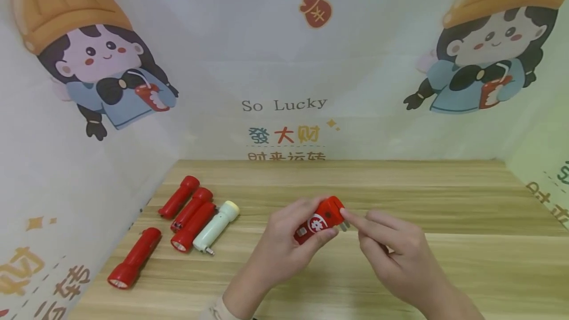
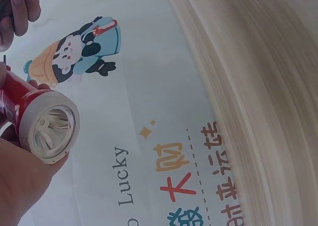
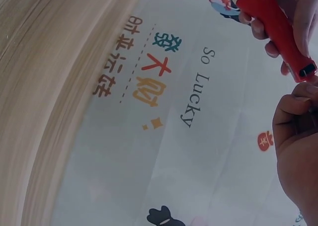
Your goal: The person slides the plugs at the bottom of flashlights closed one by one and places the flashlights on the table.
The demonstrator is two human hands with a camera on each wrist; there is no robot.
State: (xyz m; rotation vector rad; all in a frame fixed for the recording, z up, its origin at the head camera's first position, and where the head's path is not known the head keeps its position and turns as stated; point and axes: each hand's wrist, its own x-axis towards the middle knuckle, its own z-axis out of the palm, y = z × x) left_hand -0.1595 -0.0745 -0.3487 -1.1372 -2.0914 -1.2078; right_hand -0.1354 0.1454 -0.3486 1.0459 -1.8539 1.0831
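Observation:
My left hand [image 1: 282,241] grips a red flashlight [image 1: 330,209] with a white round emblem. Metal plug prongs [image 1: 344,226] stick out at its tail end. Seen from the left wrist, its lamp head [image 2: 52,128] has a white rim and clear lens. My right hand [image 1: 402,251] reaches that tail end with the index finger extended, its tip touching or nearly touching the red body. The other right fingers are bent. Something dark shows among them in the right wrist view, whether a thing or shadow I cannot make out.
On the table's left lie several red flashlights [image 1: 135,258] and a pale green flashlight [image 1: 218,226] with a metal piece at its lower end. The wooden table [image 1: 444,186] meets a printed cloth backdrop [image 1: 373,88] at the back and sides.

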